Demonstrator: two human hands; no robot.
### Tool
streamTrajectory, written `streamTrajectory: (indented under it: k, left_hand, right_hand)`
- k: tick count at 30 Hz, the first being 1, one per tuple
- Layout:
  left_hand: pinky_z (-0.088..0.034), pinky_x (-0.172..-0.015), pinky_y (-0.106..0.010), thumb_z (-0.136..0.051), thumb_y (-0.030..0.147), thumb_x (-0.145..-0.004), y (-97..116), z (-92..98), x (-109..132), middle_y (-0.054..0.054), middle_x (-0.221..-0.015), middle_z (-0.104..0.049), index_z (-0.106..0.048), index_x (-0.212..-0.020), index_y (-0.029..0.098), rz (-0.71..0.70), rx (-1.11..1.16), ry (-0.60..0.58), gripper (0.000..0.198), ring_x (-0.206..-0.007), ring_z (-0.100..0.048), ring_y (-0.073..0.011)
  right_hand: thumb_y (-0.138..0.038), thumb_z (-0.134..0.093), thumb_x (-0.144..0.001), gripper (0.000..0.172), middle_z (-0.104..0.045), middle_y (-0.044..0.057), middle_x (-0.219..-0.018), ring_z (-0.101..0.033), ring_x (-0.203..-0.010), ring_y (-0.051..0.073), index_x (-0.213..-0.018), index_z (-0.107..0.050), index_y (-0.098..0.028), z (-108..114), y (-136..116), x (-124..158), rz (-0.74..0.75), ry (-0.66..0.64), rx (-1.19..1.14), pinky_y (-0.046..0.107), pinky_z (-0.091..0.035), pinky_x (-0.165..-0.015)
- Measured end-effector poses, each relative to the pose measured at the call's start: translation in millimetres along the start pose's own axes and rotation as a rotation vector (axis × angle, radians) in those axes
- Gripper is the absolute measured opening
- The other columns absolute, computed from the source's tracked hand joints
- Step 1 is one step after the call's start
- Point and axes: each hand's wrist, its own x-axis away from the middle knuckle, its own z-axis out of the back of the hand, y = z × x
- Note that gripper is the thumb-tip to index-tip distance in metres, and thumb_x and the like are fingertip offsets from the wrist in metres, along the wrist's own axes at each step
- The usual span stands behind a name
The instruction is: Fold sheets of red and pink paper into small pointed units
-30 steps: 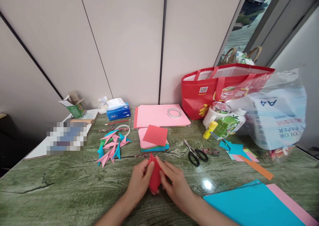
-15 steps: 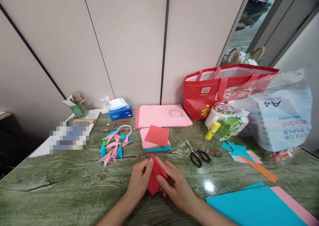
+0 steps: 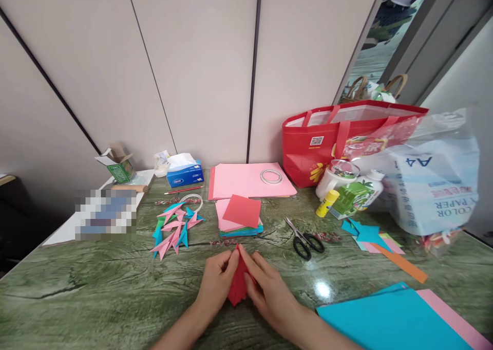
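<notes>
A folded piece of red paper (image 3: pixel 238 283) rests point-up on the green marble table (image 3: pixel 96 288) near its front edge. My left hand (image 3: pixel 215 283) pinches its left side, fingers closed along the fold. My right hand (image 3: pixel 269 291) presses the right flap with thumb and fingers closed on it. Just beyond lies a stack of small coloured squares (image 3: pixel 239 216) with a red sheet on top. A cluster of folded pink and blue pieces (image 3: pixel 173 226) lies to the left.
Black scissors (image 3: pixel 304 237) lie right of the stack. Large pink sheets with a tape ring (image 3: pixel 250 179), a tissue box (image 3: pixel 184 171), a red bag (image 3: pixel 331 139), a glue stick (image 3: pixel 326 202), bottles and a plastic paper pack (image 3: pixel 431 185) stand behind. Blue and pink sheets (image 3: pixel 396 319) lie front right.
The red paper has been folded narrower, its right flap brought in toward the centre. Both hands stay on it in nearly the same spot.
</notes>
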Motion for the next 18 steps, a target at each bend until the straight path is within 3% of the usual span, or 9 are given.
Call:
streamTrajectory:
  k: [6,14,18]
  left_hand:
    - [-0.026,-0.044,-0.022,-0.041,0.052,-0.075,2.5,0.1,1.9,0.004,-0.048,-0.032,-0.040,-0.049,0.017,0.040,0.029,-0.043,0.044,-0.047,-0.030,-0.0097]
    - [-0.022,-0.045,-0.022,-0.044,0.047,-0.074,1.0,0.8,1.0,0.005,-0.047,-0.026,-0.033,-0.044,0.018,-0.002,-0.042,-0.002,0.042,-0.047,-0.026,-0.0100]
    - [-0.033,-0.050,-0.021,-0.046,0.042,-0.075,3.3,1.7,-0.2,0.003,-0.055,-0.045,-0.051,-0.058,0.016,-0.025,0.072,-0.046,0.031,-0.053,-0.039,-0.0122]
  right_hand:
    - [-0.011,-0.037,-0.080,0.059,-0.054,0.009,-0.104,-0.053,-0.094,0.019,-0.136,-0.020,-0.023,5.8,-3.2,-2.7,-0.024,-0.040,-0.022,0.030,-0.048,-0.080]
    - [-0.008,-0.039,-0.076,0.063,-0.055,0.012,-0.095,-0.057,-0.073,0.021,-0.135,-0.021,-0.018,5.3,-5.4,-4.3,0.024,-0.120,0.156,0.035,-0.051,-0.063]
    - [-0.008,-0.040,-0.076,0.061,-0.055,0.010,-0.108,-0.055,-0.093,0.020,-0.133,-0.027,-0.022,5.5,-1.4,-4.3,-0.059,-0.096,-0.005,0.034,-0.047,-0.079]
